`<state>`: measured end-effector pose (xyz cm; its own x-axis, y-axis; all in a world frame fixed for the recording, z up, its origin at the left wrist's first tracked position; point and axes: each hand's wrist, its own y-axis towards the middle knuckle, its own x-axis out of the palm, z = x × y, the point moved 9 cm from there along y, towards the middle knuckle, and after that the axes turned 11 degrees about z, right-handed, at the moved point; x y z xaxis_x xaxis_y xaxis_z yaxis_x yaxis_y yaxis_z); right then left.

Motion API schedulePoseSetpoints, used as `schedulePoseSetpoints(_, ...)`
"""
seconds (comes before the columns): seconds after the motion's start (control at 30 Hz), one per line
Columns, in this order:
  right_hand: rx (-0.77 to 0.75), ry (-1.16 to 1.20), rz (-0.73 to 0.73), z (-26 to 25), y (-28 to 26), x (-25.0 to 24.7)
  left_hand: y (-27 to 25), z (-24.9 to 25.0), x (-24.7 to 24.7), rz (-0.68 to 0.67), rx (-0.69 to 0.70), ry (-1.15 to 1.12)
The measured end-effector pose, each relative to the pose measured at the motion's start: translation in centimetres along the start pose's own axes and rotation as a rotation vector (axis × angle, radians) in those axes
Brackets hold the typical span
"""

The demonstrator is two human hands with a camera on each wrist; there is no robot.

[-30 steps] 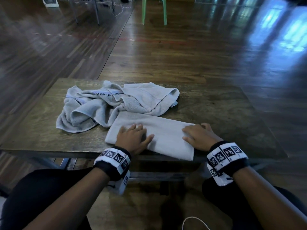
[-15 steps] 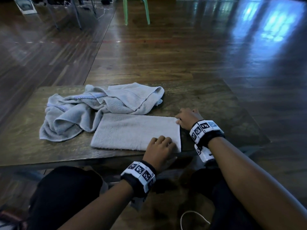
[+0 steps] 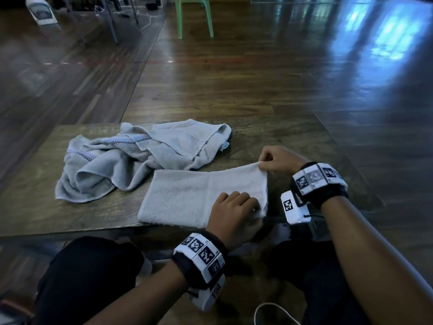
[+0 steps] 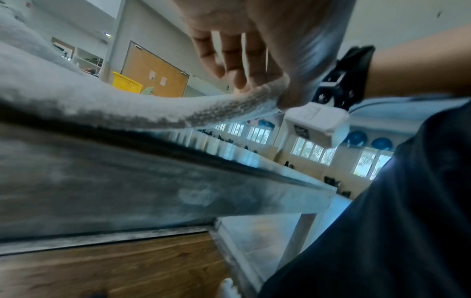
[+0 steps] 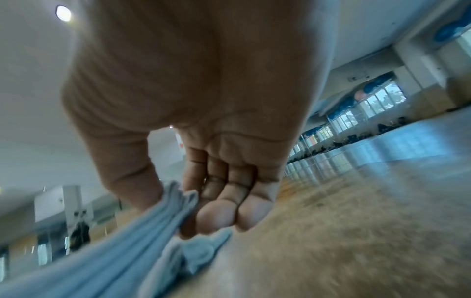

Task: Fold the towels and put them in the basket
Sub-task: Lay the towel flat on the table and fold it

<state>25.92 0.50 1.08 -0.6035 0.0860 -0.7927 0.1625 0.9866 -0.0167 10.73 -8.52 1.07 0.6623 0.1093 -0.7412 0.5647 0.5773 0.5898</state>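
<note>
While you work on the white towel (image 3: 201,195) at the near edge of the tabletop (image 3: 293,141), it lies as a folded strip, so it is partly done. Your right hand (image 3: 278,160) pinches its far right corner between thumb and fingers (image 5: 221,211), and your left hand (image 3: 234,212) has curled fingers gripping the near right corner, with that end raised slightly. I judge another fold across, right end toward left, is in hand. Just beyond, touching the strip's far left part, the grey towels (image 3: 140,158) lie crumpled and unfolded. A yellow basket (image 4: 126,84) shows only in the left wrist view, far off; nothing shows as placed in it yet.
</note>
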Motion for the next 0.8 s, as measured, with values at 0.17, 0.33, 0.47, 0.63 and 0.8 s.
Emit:
schedulePoseSetpoints(0.17,-0.055,0.335,-0.016,-2.0,-1.4,-2.5,0.6,0.1,-3.4,0.124,-0.078,-0.086)
schedulePoseSetpoints(0.33,0.002,0.458,-0.206,-3.2,-1.5,-0.9,-1.0,-2.0,-4.9,0.104,-0.175,-0.085)
schedulePoseSetpoints(0.47,-0.095,0.418,-0.3,-5.6,-1.0,0.1,-3.5,-5.4,-6.2,0.097,-0.344,-0.157)
schedulePoseSetpoints(0.63,-0.119,0.368,-0.348,-9.3,0.6,2.5,-7.0,-9.0,-8.7,0.257,-0.587,-0.328)
schedulePoseSetpoints(0.8,-0.185,0.19,-0.24,-13.2,2.9,5.3,-10.6,-12.3,-10.1,0.412,-0.859,-0.367)
